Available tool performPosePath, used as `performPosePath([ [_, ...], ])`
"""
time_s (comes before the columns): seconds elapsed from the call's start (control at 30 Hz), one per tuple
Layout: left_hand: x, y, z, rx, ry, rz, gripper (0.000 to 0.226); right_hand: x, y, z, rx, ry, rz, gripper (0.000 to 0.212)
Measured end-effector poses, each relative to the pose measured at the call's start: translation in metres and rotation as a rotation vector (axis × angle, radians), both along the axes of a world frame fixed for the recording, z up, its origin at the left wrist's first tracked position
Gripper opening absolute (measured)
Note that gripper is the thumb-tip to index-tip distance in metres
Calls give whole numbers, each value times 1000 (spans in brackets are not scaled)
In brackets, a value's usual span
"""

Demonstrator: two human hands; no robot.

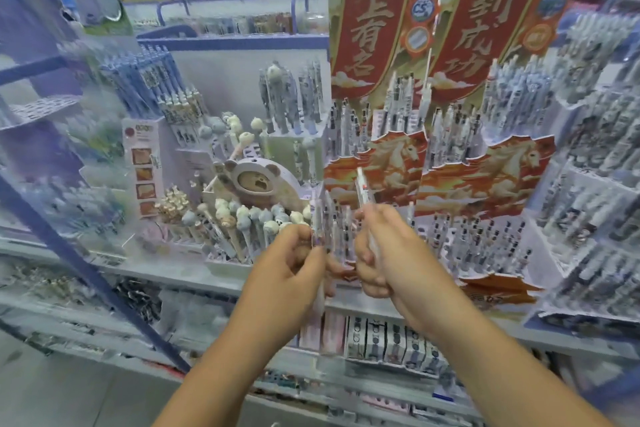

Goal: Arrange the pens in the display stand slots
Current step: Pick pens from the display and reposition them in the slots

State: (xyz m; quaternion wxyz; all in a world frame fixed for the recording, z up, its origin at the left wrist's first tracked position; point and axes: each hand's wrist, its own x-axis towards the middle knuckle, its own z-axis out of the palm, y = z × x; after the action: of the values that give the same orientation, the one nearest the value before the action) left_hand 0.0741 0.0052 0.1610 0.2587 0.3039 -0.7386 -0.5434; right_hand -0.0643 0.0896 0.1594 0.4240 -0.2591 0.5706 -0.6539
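The left hand (294,263) is curled round a small bunch of pens (320,229), held upright in front of the shelf (214,282). The right hand (384,253) pinches a single pen (363,189), its top tilted up and to the left, before the red horse stand (391,163). The step looks like feeding pens one at a time from the bunch into free slots. To do it well, I would turn the pen upright first, line its lower end over one slot, then lower it straight so it does not knock the neighbours; the bunch should stay clear of the front rows.

At the shelf's left end, a bear stand (256,180) holds pens topped with small animal heads, leaning at its front edge. Behind it, a taller box (294,146) holds grey pens upright. Toward the middle, the red horse stand carries rows of white pens behind and below its horse panel. Just to its right, a second horse stand (498,166) is filled likewise. At the right end, tiered racks (595,135) are packed with pens. Blur hides which slots are free.
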Motion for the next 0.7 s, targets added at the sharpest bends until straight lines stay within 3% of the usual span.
performPosePath([
  [0.23, 2, -67, 8, -67, 69, -100, 19, 9, -33, 6, 55, 224, -240, 23],
  [0.47, -26, -95, 21, -182, 83, -192, 5, -7, -14, 21, 160, 451, -419, 18],
  [0.7, -67, -85, 41, -176, 153, -205, 19, -53, 25, 50, 134, 505, -580, 10],
])
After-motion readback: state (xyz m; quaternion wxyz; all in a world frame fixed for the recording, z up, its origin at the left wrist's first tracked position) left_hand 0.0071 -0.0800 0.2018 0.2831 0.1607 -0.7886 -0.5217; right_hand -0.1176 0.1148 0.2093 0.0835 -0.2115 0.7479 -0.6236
